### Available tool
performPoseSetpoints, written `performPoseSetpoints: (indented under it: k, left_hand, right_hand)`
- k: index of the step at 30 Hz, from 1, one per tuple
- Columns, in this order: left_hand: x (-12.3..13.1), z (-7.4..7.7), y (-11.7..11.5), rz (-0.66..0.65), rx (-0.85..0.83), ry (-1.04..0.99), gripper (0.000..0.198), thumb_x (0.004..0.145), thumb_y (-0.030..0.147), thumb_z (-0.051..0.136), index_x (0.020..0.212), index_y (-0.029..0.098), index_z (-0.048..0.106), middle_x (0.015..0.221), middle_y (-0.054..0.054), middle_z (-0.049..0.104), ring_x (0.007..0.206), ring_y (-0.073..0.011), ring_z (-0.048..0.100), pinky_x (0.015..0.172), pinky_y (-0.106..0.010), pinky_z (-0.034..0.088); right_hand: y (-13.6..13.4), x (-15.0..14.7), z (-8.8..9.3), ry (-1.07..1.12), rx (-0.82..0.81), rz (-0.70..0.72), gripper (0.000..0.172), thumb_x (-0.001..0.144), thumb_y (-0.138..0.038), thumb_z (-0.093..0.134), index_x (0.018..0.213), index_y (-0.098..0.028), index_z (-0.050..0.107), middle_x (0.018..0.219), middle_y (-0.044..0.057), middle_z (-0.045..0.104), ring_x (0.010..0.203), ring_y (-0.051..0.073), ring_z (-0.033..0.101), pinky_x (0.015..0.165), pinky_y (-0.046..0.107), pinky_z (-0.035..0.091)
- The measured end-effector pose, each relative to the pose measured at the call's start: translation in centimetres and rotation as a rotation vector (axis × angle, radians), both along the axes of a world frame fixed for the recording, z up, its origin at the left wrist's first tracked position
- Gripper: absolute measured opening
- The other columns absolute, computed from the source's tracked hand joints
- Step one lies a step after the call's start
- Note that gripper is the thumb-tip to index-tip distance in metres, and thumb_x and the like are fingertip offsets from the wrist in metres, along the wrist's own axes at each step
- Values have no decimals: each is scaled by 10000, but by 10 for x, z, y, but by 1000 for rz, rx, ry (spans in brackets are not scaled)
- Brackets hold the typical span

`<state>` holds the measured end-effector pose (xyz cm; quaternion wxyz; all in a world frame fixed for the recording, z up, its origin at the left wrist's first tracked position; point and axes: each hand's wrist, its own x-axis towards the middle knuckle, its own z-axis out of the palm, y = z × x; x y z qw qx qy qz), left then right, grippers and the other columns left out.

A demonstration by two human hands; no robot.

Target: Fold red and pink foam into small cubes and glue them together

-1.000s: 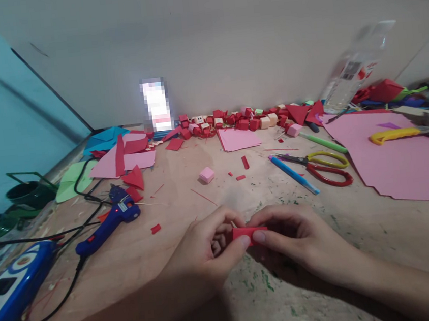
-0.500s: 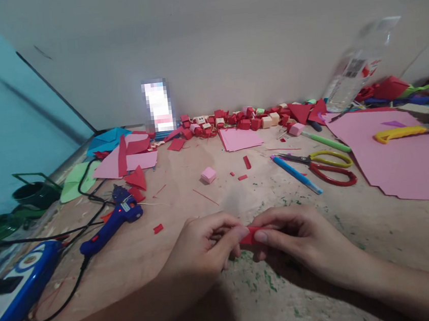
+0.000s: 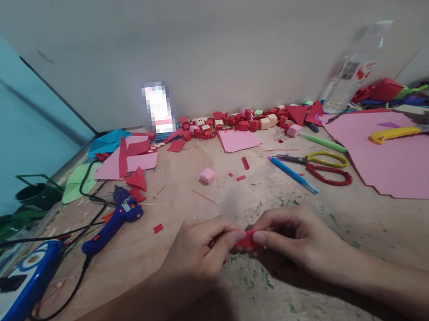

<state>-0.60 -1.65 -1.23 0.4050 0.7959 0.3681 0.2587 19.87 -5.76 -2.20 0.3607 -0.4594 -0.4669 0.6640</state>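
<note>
A small red paper piece (image 3: 249, 239) is pinched between both hands above the front middle of the table. My left hand (image 3: 208, 245) grips its left end with thumb and fingers, and my right hand (image 3: 295, 234) grips the right end the same way. Much of the piece is hidden behind the fingertips. Beyond the hands sits a small pink paper box (image 3: 207, 175), with red paper scraps (image 3: 245, 163) to its right. Another little red scrap (image 3: 158, 228) lies left of my left hand.
Scissors (image 3: 328, 167) and a blue pen (image 3: 293, 174) lie on the right, beside large pink paper (image 3: 410, 165) and a yellow-handled cutter (image 3: 396, 134). A blue glue gun (image 3: 111, 220) with its cable is on the left. Small paper boxes (image 3: 244, 121) line the wall near a bottle (image 3: 354, 69).
Both hands keep hold of the red paper piece, which shows at a slightly different angle between the fingertips. The whole view has shifted a little.
</note>
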Motion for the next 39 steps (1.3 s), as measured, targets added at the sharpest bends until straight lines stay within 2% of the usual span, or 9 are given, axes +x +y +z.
performPoseSetpoints:
  k: [3,8,14,21,26,31,36,39]
  left_hand:
    - [1,2,-2,-31,57,20,256,944,230,588,760,156,750,603,11,666,522,-101,539,531,-208,372]
    - [2,1,-3,-77,87,42,230,923,204,573,770,156,737,570,34,580,489,-87,446,508,-205,331]
    - [3,-6,-4,-147,141,24,219,926,163,555,779,162,718,633,14,620,548,-106,498,559,-218,372]
    - [3,-1,-9,-143,129,-11,236,915,146,572,726,145,713,610,3,629,552,-111,527,565,-222,378]
    - [3,2,-8,-103,71,15,227,904,207,614,726,147,741,568,23,577,511,-98,470,519,-217,335]
    - [4,5,-6,-106,34,-12,270,937,178,568,748,153,758,633,-5,671,562,-110,552,570,-214,391]
    - [1,7,-5,-72,68,-84,296,934,165,574,690,160,741,592,5,649,533,-107,536,552,-212,379]
    - [0,7,-1,-30,0,-79,285,941,224,595,722,157,766,582,9,629,515,-107,504,509,-213,339]
  right_hand:
    - [-2,-1,-1,-89,71,19,376,889,-500,715,776,-142,702,561,-12,556,469,94,449,440,217,336]
    - [-3,2,-2,-194,217,116,342,963,-426,652,785,-143,725,587,-4,569,523,107,462,492,234,353]
    - [-4,5,1,-302,318,209,406,1007,-361,546,655,-170,609,577,-24,478,545,108,403,503,248,309]
    - [-4,4,2,-330,351,236,331,985,-354,560,754,-152,683,582,-15,527,526,106,420,487,234,321]
    - [-3,7,2,-241,277,240,370,998,-383,570,714,-158,644,582,-19,505,532,108,428,499,244,322]
    - [-1,6,4,-211,216,211,398,985,-403,567,667,-168,620,563,-13,505,518,115,437,499,254,306]
    - [-2,5,2,-150,143,197,436,967,-511,593,729,-153,665,585,2,548,497,115,459,477,242,311]
    - [-2,6,-3,-91,111,161,499,968,-569,584,739,-142,699,549,-3,536,481,117,457,472,246,316]
